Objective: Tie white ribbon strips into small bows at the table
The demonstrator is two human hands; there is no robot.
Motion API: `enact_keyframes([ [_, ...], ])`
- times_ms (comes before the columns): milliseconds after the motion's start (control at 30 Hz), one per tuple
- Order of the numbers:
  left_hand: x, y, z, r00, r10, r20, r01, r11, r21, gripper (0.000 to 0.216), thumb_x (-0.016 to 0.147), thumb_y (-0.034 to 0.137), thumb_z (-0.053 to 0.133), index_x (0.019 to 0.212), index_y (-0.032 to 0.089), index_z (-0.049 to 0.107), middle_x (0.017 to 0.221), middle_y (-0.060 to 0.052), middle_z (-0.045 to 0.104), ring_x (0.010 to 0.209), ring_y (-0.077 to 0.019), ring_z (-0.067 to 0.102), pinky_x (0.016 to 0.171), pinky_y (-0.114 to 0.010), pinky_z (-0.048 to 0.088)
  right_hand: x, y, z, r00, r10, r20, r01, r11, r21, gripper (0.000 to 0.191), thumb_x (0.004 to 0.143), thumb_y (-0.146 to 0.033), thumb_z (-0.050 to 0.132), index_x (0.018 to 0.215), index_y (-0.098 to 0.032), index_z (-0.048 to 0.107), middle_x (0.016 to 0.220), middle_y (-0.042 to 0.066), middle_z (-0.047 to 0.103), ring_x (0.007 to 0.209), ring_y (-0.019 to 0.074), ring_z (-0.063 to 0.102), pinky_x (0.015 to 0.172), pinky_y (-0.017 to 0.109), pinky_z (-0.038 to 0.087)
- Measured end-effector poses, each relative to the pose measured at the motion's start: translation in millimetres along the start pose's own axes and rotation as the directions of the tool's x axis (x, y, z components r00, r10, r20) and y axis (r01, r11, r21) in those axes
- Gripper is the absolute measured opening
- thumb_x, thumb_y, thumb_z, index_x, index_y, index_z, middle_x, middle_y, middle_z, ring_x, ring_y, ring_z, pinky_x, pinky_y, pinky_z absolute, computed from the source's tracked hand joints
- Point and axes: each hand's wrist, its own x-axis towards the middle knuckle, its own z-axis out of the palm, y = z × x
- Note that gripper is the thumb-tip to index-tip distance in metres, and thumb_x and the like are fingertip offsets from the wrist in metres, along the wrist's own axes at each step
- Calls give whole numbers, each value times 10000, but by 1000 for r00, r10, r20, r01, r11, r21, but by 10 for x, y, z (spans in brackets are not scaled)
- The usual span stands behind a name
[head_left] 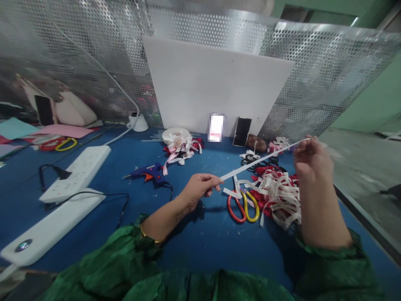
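A narrow white ribbon (260, 159) is stretched taut on a slant above the table. My left hand (200, 189) pinches its lower end between thumb and fingers. Higher up on the right, my right hand (312, 159), slightly blurred, grips the other end with its fingers closed. Below the ribbon lie scissors (244, 211) with one red and one yellow handle; their blades point away from me. Right of them is a tangled pile of white and red ribbon pieces (278, 194), partly behind my right forearm.
A blue glue gun (150, 172) lies left of my left hand, its cord trailing. Farther left are white power strips (79, 169). Behind stand a ribbon roll (176, 134), finished-looking bows (183, 147), a lit phone (216, 126), a dark phone (242, 131) and a white board (216, 83).
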Motion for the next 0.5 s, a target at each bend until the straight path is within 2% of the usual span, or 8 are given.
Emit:
enact_keyframes([
  [133, 9, -16, -3, 1000, -16, -17, 15, 999, -52, 306, 706, 412, 683, 780, 116, 685, 614, -15, 601, 435, -36, 390, 418, -174, 262, 130, 6, -80, 968, -245, -61, 221, 938, -265, 124, 788, -158, 526, 890, -146, 595, 988, 145, 651, 778, 167, 650, 668, 326, 492],
  [200, 10, -22, -1, 999, -30, -23, 28, 995, -95, 289, 707, 402, 686, 761, 119, 670, 603, -4, 586, 439, -34, 394, 417, -165, 262, 4, 62, 25, 919, -392, -35, 351, 858, -376, 457, 723, -153, 623, 1161, -114, 498, 1214, 206, 549, 954, 232, 623, 820, 411, 473],
  [267, 10, -25, 3, 999, -38, -22, 35, 991, -133, 273, 710, 389, 688, 753, 121, 661, 602, 3, 580, 439, -28, 395, 415, -156, 258, -272, 132, 190, 854, -506, 123, 503, 742, -444, 821, 582, -99, 746, 1316, -185, 389, 1323, 126, 483, 1112, 224, 544, 980, 403, 391],
  [300, 10, -26, 6, 999, -41, -23, 38, 989, -146, 267, 710, 383, 690, 750, 120, 659, 601, 4, 578, 434, -25, 393, 411, -154, 252, -450, 177, 276, 753, -497, 432, 659, 565, -497, 784, 637, -161, 734, 1336, -190, 380, 1295, 114, 512, 1119, 231, 538, 991, 431, 384],
  [333, 10, -26, 8, 999, -43, -24, 38, 987, -156, 261, 707, 376, 693, 745, 120, 658, 597, 5, 578, 430, -23, 391, 407, -153, 249, -638, 233, 355, 608, -327, 724, 775, 443, -450, 624, 712, -200, 689, 1289, -215, 451, 1258, 87, 552, 1122, 228, 539, 986, 439, 393],
  [367, 11, -25, 10, 999, -41, -24, 37, 986, -164, 255, 702, 369, 697, 738, 120, 657, 594, 6, 578, 427, -22, 394, 406, -154, 252, -821, 302, 422, 432, -119, 894, 849, 389, -358, 514, 749, -226, 659, 1240, -241, 506, 1248, 66, 567, 1140, 227, 528, 983, 437, 398],
  [433, 13, -22, 10, 999, -35, -14, 32, 984, -177, 246, 692, 357, 708, 723, 119, 657, 595, 5, 582, 430, -24, 410, 413, -156, 276, -1117, 468, 507, 194, 125, 973, 887, 400, -229, 583, 768, -236, 637, 1315, -226, 436, 1194, 76, 605, 1132, 230, 528, 985, 438, 397],
  [500, 13, -13, 6, 1000, -30, 3, 30, 981, -191, 240, 687, 348, 715, 730, 118, 662, 607, 3, 588, 445, -27, 434, 429, -155, 302, -1263, 631, 526, 147, 207, 967, 890, 400, -221, 591, 812, -184, 544, 1374, -175, 361, 1148, 107, 626, 1082, 225, 559, 966, 431, 408],
])
